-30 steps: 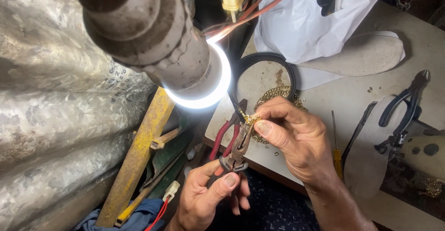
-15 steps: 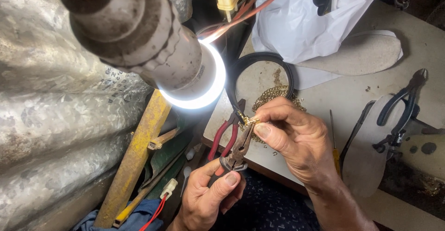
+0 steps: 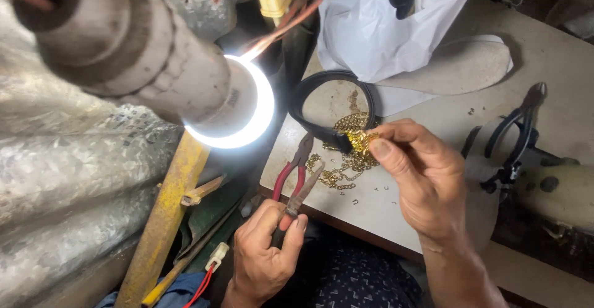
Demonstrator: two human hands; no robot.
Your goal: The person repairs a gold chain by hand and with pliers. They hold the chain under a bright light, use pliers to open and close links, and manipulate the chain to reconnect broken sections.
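Cluttered workbench point(image 3: 433, 128), lit bulb point(image 3: 238, 113) overhead. Right hand point(image 3: 427, 178) pinches a gold clasp point(image 3: 357, 140) on the end of a black belt point(image 3: 309, 107), just above the gold chain point(image 3: 340, 172). Left hand point(image 3: 266, 252), below the chain, grips red-handled pliers point(image 3: 296, 181), jaws slightly apart, off the clasp. Clasp seems seated; chain not visibly joined, hard to tell.

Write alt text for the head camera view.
The right hand pinches a gold fitting at a black strap's end, over a gold chain on the table. The left hand holds red-handled pliers beneath a glowing lamp.
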